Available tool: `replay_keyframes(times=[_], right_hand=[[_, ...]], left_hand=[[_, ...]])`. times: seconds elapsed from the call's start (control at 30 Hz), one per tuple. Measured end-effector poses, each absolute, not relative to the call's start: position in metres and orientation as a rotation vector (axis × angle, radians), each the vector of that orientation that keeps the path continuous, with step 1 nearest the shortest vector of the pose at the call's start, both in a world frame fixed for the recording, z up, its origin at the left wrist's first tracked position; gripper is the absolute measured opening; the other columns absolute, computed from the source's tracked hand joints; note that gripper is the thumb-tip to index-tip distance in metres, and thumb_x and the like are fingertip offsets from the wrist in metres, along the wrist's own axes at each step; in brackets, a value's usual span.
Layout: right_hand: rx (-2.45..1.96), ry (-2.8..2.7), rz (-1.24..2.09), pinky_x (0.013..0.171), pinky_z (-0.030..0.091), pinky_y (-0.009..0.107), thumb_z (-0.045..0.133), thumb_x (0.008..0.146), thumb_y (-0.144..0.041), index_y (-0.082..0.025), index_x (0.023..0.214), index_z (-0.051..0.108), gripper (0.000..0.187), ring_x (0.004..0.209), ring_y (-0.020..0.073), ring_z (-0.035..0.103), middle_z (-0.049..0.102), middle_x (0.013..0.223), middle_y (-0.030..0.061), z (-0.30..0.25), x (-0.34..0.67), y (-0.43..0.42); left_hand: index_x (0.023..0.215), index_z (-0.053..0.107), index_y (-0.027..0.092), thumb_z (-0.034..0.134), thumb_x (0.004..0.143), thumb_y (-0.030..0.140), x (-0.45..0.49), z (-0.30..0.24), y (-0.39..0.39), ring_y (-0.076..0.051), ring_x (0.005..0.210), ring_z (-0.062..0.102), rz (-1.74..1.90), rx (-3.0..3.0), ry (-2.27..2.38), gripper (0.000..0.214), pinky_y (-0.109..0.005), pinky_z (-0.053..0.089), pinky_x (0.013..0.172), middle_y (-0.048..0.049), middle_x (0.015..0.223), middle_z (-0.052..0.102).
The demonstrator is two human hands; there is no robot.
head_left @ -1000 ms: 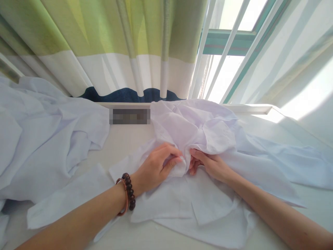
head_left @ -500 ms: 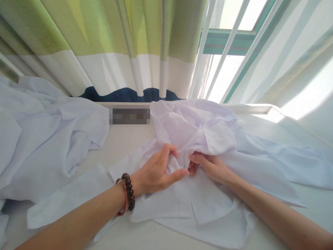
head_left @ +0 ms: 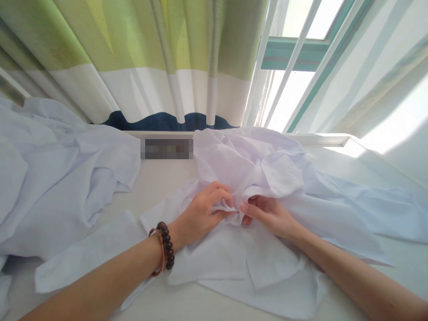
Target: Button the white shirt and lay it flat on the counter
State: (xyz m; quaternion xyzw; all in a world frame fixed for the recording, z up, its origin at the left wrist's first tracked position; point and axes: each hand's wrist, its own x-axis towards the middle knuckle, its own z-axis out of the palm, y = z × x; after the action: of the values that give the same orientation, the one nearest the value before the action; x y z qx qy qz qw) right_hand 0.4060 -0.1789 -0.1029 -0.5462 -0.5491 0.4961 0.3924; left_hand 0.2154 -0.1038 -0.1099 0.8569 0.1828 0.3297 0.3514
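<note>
A white garment with buttons, seemingly a shirt or coat (head_left: pixel 224 156), lies crumpled on the pale surface in front of me. My left hand (head_left: pixel 203 214), a dark bead bracelet and a copper bangle on its wrist, pinches a fold of the white garment between thumb and fingers. Close beside it on the right, my right hand (head_left: pixel 264 213) grips the garment's edge, thumb on top and fingers curled beneath the cloth. The two thumb tips nearly meet. Whether a button sits between them is too small to tell.
Another heap of white cloth (head_left: pixel 63 174) covers the left side. Behind the pale tabletop (head_left: pixel 157 178), with its raised back rim, hangs a green and white curtain (head_left: pixel 150 58). White window bars (head_left: pixel 294 58) stand at the back right. A blurred-out patch (head_left: pixel 166 149) hides something near the rim.
My left thumb and fingers, apart before, have closed on the cloth and come nearer my right hand. The right hand has barely moved and keeps its grip.
</note>
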Motion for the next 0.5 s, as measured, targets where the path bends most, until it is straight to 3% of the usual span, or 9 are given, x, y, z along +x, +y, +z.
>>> replay_keyframes(times=[0.2,0.33,0.5], right_hand=[[-1.457,-1.439,1.239,0.067,0.053,0.033,0.055,0.081,-0.061,-0.022,0.059,0.059,0.045,0.066,0.0208,0.064,0.065,0.061,0.0046,-0.1058,0.4076,-0.1782],[-1.476,-1.464,1.229,0.067,0.053,0.033,0.055,0.082,-0.06,-0.021,0.06,0.061,0.045,0.067,0.0209,0.064,0.066,0.063,0.005,-0.1089,0.4095,-0.1784],[-1.462,-1.471,1.214,0.068,0.054,0.033,0.055,0.083,-0.057,-0.022,0.061,0.062,0.042,0.066,0.0205,0.064,0.067,0.063,0.0041,-0.1087,0.4098,-0.1782]], left_hand=[[0.081,0.069,0.019,0.063,0.083,0.012,0.2148,-0.1077,-0.105,-0.013,0.079,0.063,0.89,2.166,0.438,0.01,-0.022,0.051,0.069,-0.0026,0.087,0.065],[0.084,0.068,0.019,0.07,0.078,0.012,0.2145,-0.1085,-0.1068,-0.013,0.076,0.066,0.895,2.075,0.591,0.01,-0.022,0.052,0.072,0.0011,0.083,0.072],[0.09,0.067,0.021,0.062,0.083,0.013,0.2149,-0.1085,-0.107,-0.013,0.081,0.067,0.88,2.079,0.652,0.011,-0.022,0.052,0.074,0.0017,0.088,0.073]])
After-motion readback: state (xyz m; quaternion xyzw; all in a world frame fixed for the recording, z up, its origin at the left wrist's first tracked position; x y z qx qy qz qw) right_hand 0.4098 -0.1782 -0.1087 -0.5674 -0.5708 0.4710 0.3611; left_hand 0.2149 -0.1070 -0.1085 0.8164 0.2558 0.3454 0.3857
